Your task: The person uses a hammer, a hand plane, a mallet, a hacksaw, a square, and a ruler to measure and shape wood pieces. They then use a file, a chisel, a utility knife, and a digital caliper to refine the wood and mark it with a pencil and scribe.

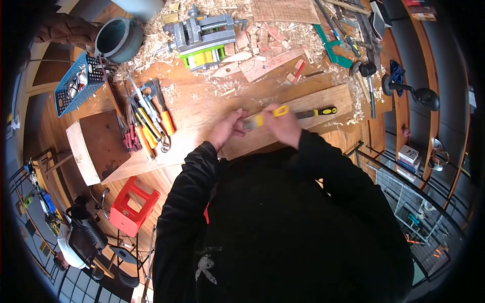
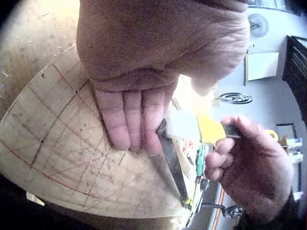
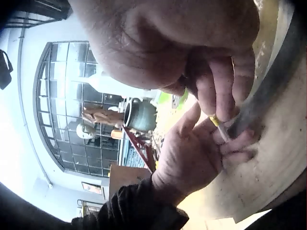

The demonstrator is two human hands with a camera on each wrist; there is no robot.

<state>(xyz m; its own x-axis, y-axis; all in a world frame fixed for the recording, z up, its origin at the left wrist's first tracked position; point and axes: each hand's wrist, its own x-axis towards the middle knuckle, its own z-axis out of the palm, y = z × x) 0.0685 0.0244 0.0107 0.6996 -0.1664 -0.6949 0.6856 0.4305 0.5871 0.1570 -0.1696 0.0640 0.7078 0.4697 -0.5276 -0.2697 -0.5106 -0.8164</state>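
A long flat file (image 2: pixel 173 167) with a black-and-yellow handle (image 1: pixel 328 110) lies along a pale wooden board (image 1: pixel 336 96). The board carries red and black pencil lines in the left wrist view. My left hand (image 1: pixel 230 130) is low over the board, fingers extended, with the file's tip right against them. In my right hand (image 1: pixel 284 126), curled fingers grip a short hand tool (image 2: pixel 211 128), yellow and dark with a broad pale end. That end is motion-blurred, so I cannot tell its kind. It overlaps the file near its tip.
Behind the board stand a metal vise (image 1: pixel 204 33) and wood offcuts (image 1: pixel 270 63) amid shavings. Chisels and screwdrivers (image 1: pixel 146 118) lie at left, beside a wooden box (image 1: pixel 96 144) and a blue basket (image 1: pixel 81 83). A green-handled saw (image 1: pixel 333 50) is at right, a red stool (image 1: pixel 134 204) below.
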